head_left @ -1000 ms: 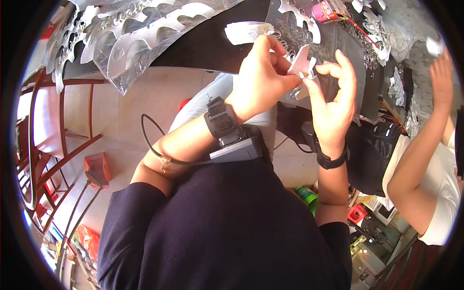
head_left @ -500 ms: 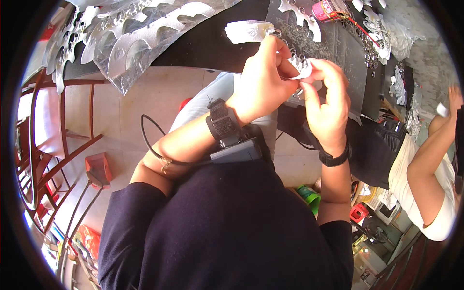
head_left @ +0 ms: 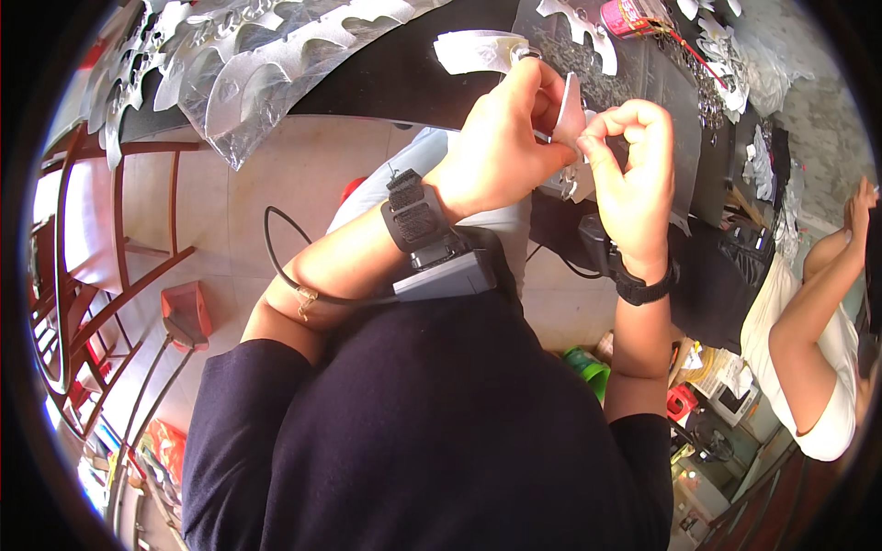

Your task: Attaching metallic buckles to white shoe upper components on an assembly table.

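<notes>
Over the near edge of the dark table (head_left: 395,78), both hands hold one thin, flexible white piece (head_left: 571,112). My left hand (head_left: 496,151) is closed on its left side between thumb and fingers. At its right edge my right hand (head_left: 638,179) pinches with thumb and forefinger; whatever small part lies in that pinch is hidden. Small shiny metal bits (head_left: 571,179) hang below the piece. Just beyond my left hand lies a stack of white curved pieces (head_left: 478,50). A scalloped white strip (head_left: 593,37) with metal rings rests farther back.
White scalloped cutouts (head_left: 276,69) on clear plastic cover the table's far left. At the back right stand a pink tin (head_left: 625,16) and a heap of small metal rings (head_left: 707,106). Another person's arm (head_left: 808,321) is at right. A wooden chair (head_left: 119,211) and red dustpan (head_left: 186,314) are at left.
The white piece has turned from lying flat to standing on edge between my hands. My right hand has shifted slightly right, with its fingers now pinched at the piece's edge.
</notes>
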Available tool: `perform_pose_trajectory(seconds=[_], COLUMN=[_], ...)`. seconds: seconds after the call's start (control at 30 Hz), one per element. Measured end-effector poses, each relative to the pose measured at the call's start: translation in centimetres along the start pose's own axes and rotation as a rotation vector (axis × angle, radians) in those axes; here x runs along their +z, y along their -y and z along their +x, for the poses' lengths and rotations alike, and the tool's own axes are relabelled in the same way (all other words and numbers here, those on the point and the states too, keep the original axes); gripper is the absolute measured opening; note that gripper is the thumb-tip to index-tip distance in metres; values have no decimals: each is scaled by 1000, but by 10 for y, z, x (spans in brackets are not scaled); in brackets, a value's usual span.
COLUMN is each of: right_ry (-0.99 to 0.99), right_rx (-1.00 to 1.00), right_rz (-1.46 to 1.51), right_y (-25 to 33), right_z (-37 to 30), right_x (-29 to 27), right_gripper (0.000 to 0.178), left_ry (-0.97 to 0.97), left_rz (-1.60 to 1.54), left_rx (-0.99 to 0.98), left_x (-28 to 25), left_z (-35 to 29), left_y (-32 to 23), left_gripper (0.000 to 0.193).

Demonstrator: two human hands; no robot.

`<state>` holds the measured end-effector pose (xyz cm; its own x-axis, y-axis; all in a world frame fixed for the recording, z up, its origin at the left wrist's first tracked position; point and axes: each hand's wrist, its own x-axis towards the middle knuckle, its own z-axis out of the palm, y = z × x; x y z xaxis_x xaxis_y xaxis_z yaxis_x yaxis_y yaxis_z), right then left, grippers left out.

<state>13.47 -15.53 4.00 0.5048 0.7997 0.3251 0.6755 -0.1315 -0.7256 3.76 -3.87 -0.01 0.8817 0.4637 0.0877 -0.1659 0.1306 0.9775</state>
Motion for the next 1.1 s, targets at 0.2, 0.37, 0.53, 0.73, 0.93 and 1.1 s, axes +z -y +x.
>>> perform_pose_trajectory(seconds=[0.2,0.37,0.53,0.73,0.93,1.1], right_ry=[76,40,127,213,358,-62], right_rx=[12,-71,38,13,92,221], right_rz=[-8,-249,-93,-166,-42,255], right_y=[11,8,11,12,2,0], right_z=[8,11,11,18,21,31], right_x=[-2,-4,-4,-10,-10,-24], right_gripper=[38,51,49,42,39,33], left_ry=[-9,6,1,98,47,5], left_rz=[-137,-90,-97,19,-73,-334], left_rx=[-2,-30,-46,36,43,-76], left_x=[0,-1,-2,-7,-6,-8], left_z=[1,-1,-2,-4,0,3], left_y=[-2,-5,-2,-2,9,15], left_gripper=[44,44,44,44,40,44])
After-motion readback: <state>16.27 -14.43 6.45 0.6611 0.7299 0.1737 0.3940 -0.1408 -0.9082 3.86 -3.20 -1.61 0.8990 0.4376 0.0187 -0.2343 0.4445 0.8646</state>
